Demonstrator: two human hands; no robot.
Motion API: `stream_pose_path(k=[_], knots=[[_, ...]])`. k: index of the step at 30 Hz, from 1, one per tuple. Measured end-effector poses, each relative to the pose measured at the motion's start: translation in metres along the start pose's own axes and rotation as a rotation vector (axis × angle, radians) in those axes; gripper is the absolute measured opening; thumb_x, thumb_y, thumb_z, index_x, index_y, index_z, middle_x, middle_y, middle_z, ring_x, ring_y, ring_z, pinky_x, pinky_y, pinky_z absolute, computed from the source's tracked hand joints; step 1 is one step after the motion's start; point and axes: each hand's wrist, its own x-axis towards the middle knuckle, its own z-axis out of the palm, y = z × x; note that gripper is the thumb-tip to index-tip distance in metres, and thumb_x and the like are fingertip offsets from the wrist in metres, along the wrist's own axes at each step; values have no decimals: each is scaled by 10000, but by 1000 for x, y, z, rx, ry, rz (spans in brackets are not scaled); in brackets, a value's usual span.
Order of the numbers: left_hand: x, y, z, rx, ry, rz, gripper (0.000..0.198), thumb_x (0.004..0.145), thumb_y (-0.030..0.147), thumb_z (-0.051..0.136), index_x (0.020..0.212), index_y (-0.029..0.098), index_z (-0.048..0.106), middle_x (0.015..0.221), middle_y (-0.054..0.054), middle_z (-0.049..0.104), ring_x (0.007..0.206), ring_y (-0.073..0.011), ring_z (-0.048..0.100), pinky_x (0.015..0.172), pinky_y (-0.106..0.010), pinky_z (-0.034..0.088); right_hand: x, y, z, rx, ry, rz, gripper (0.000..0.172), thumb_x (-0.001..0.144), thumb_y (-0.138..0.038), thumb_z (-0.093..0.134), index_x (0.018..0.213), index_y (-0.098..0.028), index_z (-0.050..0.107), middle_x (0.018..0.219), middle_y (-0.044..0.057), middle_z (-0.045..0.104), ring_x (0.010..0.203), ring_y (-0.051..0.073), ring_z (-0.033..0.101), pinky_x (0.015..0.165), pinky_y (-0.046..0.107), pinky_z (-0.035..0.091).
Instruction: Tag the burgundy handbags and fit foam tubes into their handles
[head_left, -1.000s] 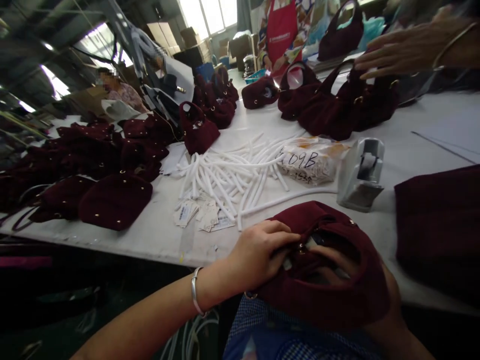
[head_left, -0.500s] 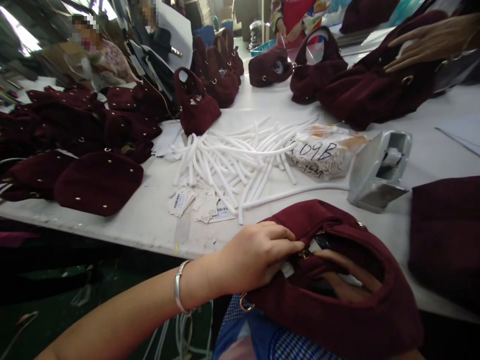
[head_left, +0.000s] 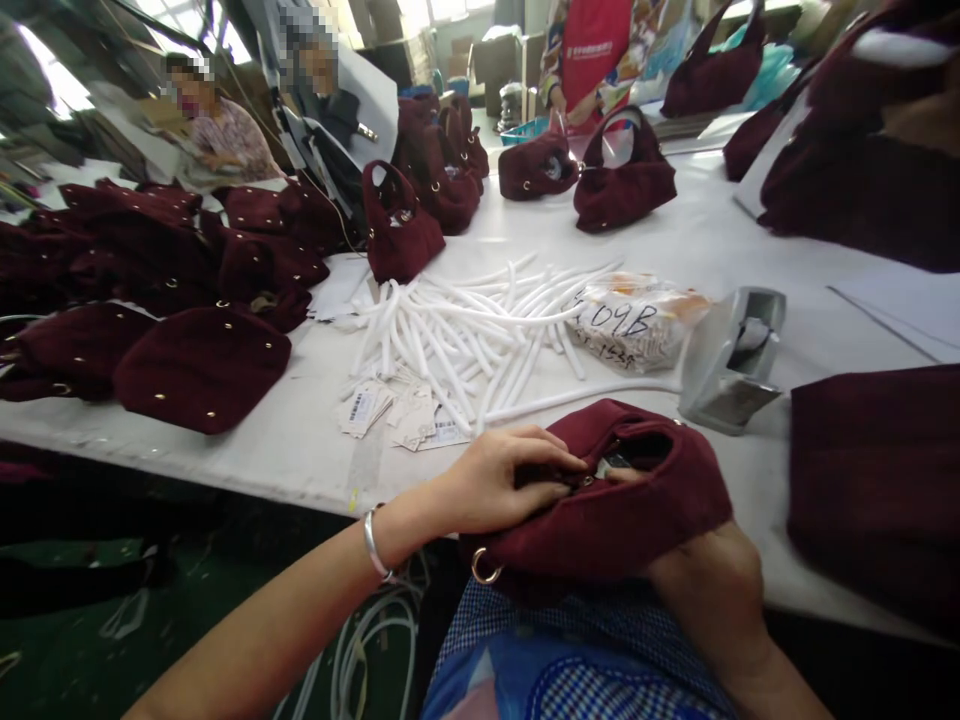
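A maroon fabric handbag [head_left: 600, 530] with a gold ring on its side rests over my lap at the table's front edge. My left hand [head_left: 510, 480] is closed on the edge of its opening, fingertips beside a small metal fitting. From the lower right, my right hand [head_left: 709, 590] wraps round the bag's handle side. Some of its fingers show inside the opening, and the rest are hidden by the fabric. White and dark material is partly visible in the opening.
White flexible tubes [head_left: 457, 330] lie heaped beyond the bag, with paper tags [head_left: 409, 410] in front. Right of them are a marked plastic packet [head_left: 630, 320] and a metal tape dispenser [head_left: 731, 365]. Maroon bags [head_left: 202, 365] crowd the left. Co-workers [head_left: 592, 60] are beyond.
The bag has turned and its opening looks narrower. My right hand, mostly hidden before, now shows at the lower right. At the upper right, a large maroon bag has moved right.
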Motion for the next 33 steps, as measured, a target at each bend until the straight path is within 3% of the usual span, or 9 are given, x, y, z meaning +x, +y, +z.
stream_pose_path(k=[4, 9, 12, 15, 18, 21, 27, 33], knots=[[6, -9, -3, -202, 101, -88, 224, 884, 301, 660, 1010, 142, 756, 1021, -100, 742, 947, -215, 683, 853, -314, 538, 29, -17, 2, 6, 126, -65, 204, 902, -268, 706, 1093, -231, 645, 973, 56, 709, 990, 278, 629, 997, 484, 502], [16, -18, -1, -383, 255, -144, 340, 864, 427, 669, 944, 104, 742, 840, -72, 714, 776, -178, 636, 722, -281, 514, 50, -13, 4, 144, 120, -138, 206, 895, -273, 723, 1085, -236, 653, 996, 39, 705, 996, 248, 629, 1033, 483, 480], [16, -21, 5, -398, 256, -157, 367, 850, 451, 685, 916, 93, 734, 816, -73, 705, 737, -166, 629, 686, -273, 509, 45, -8, 1, 133, 59, -162, 196, 921, -302, 689, 1101, -240, 643, 1019, 41, 702, 1018, 250, 627, 1035, 485, 478], [14, -18, 12, -288, 335, -142, 371, 811, 414, 735, 1031, 116, 715, 905, -76, 721, 790, -183, 658, 710, -282, 533, 36, -6, -3, 87, 58, -154, 243, 934, -345, 666, 1155, -245, 644, 1043, 51, 699, 1033, 261, 620, 1004, 485, 504], [12, -11, 14, 57, 423, -146, 343, 790, 361, 754, 1076, 177, 718, 1007, -63, 704, 873, -194, 664, 764, -290, 543, 31, -6, -8, 26, 44, -188, 320, 940, -351, 650, 1245, -253, 641, 1047, 57, 697, 1037, 270, 604, 960, 485, 530], [9, -3, 11, 333, 349, -179, 227, 781, 344, 756, 957, 201, 751, 923, -32, 686, 833, -183, 653, 733, -268, 523, 30, -6, -10, -18, -6, -209, 336, 942, -328, 644, 1269, -253, 642, 1033, 57, 688, 1017, 267, 596, 938, 477, 531], [6, -3, 9, 341, 285, -212, 204, 794, 353, 731, 888, 172, 737, 839, -23, 714, 763, -176, 646, 693, -258, 499, 31, -9, -4, -62, 16, -177, 275, 922, -353, 668, 1168, -232, 681, 1012, 62, 694, 986, 271, 594, 922, 464, 502], [3, 8, 20, 306, 339, -182, 164, 802, 304, 713, 864, 153, 730, 834, -28, 732, 761, -171, 650, 675, -240, 484, 29, -13, 7, -27, 76, -84, 217, 908, -351, 697, 1084, -224, 692, 976, 43, 708, 951, 263, 599, 923, 456, 463]])
